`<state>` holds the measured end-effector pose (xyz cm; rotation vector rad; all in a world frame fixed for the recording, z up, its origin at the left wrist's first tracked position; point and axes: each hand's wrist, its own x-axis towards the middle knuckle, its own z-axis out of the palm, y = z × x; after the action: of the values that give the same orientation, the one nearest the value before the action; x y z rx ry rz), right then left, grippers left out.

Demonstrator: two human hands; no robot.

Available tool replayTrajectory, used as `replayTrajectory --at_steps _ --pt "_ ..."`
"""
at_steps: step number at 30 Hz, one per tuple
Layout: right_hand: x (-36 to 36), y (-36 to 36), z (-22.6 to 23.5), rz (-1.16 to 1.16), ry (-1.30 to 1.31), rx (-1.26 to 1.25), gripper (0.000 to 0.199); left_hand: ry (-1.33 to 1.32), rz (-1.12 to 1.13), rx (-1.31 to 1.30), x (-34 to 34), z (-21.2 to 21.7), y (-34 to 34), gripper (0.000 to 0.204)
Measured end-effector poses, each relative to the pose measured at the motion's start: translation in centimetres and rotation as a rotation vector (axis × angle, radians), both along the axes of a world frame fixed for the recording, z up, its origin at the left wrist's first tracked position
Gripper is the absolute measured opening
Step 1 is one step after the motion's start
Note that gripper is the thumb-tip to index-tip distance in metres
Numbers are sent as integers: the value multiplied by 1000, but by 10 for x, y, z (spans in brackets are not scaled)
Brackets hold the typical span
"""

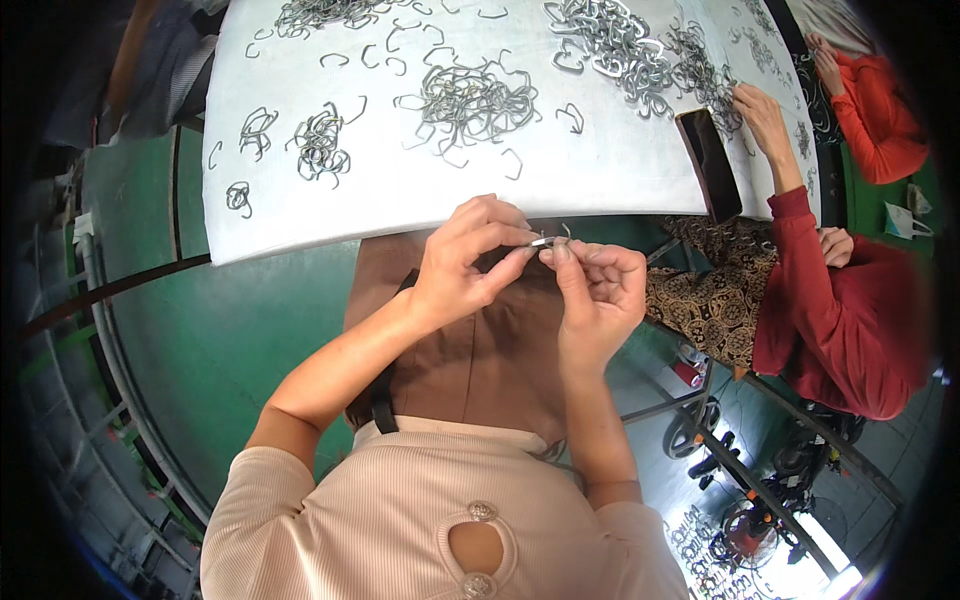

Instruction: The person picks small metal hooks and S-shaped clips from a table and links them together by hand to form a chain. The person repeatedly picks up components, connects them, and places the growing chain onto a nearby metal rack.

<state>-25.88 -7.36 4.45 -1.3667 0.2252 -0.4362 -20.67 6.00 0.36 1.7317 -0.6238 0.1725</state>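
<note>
In front of the table's near edge, above my lap, my left hand (pixel 474 250) and my right hand (pixel 600 285) meet fingertip to fingertip. Both are closed in a pinch on a small silvery metal piece (pixel 542 241). A thin curved end of metal rises by my right fingertips; the fingers hide most of the shape. Beyond my hands, a tangled pile of bent metal hooks (pixel 476 104) lies on the white table (pixel 400 190). Smaller clusters of hooks (pixel 320 145) rest to its left, and one loose hook (pixel 513 163) lies near the edge.
Thicker metal hooks (pixel 606 45) are heaped at the far right. A dark phone (pixel 708 165) overhangs the table edge. Beside me on the right, a person in a dark red sleeve (pixel 808 250) reaches onto the table; another in an orange-red top (pixel 882 115) sits farther off.
</note>
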Motion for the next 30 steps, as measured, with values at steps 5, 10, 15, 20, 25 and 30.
replayTrajectory --at_steps 5,10,15,20,25,30 --pt "-3 -2 -6 -49 -44 -11 22 -45 -87 24 11 -2 2 24" --pt "-3 -9 0 -78 -65 -85 23 -182 38 229 94 -2 -3 27" --pt "-3 -13 0 -100 -66 -114 23 -355 90 541 187 -32 -71 21" --pt "-5 -8 -1 -38 -63 -135 22 -408 90 893 210 -36 -79 19" --pt "-2 -2 -7 -12 -44 -87 20 -247 167 705 191 -20 -56 19" --pt "1 2 -14 -16 -33 -108 20 125 130 306 117 14 -17 21"
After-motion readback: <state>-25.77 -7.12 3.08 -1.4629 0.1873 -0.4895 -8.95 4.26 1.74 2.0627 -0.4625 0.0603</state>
